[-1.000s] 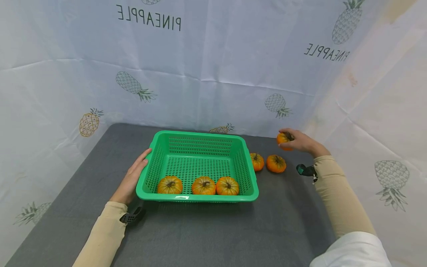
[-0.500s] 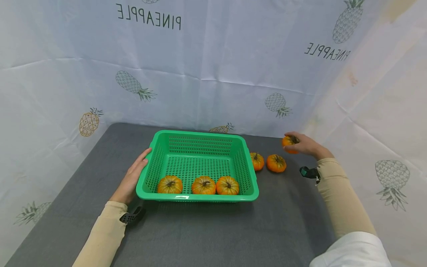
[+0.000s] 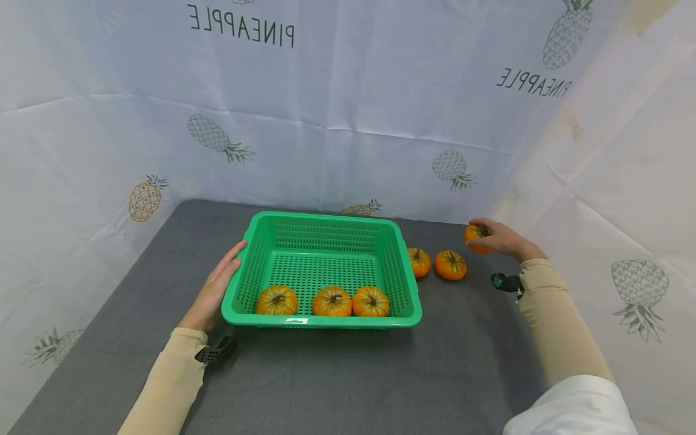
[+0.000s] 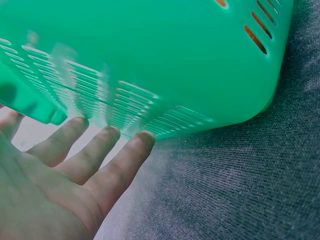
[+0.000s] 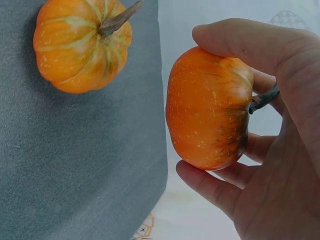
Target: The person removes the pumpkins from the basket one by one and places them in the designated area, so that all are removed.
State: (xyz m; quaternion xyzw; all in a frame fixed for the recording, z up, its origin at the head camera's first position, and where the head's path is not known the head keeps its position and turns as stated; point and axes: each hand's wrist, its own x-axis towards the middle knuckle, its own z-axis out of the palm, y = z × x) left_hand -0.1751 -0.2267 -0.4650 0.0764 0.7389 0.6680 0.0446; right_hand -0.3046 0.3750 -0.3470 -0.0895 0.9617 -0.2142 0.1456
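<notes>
Orange pumpkin (image 5: 210, 107) is pinched in the right hand (image 3: 501, 238), far right.
The left hand (image 3: 216, 287), fingers spread, touches the left side of the green basket (image 3: 326, 264); 3 pumpkins (image 3: 331, 301) lie along its near side, 2 others (image 3: 450, 266) on the grey table (image 3: 337, 380) to its right.

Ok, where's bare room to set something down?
The table is bare in front of the basket, between the sleeves, and left of the left grip. The basket is bare behind its three pumpkins. Right of it is crowded: two pumpkins plus the right grip holding another pumpkin.
</notes>
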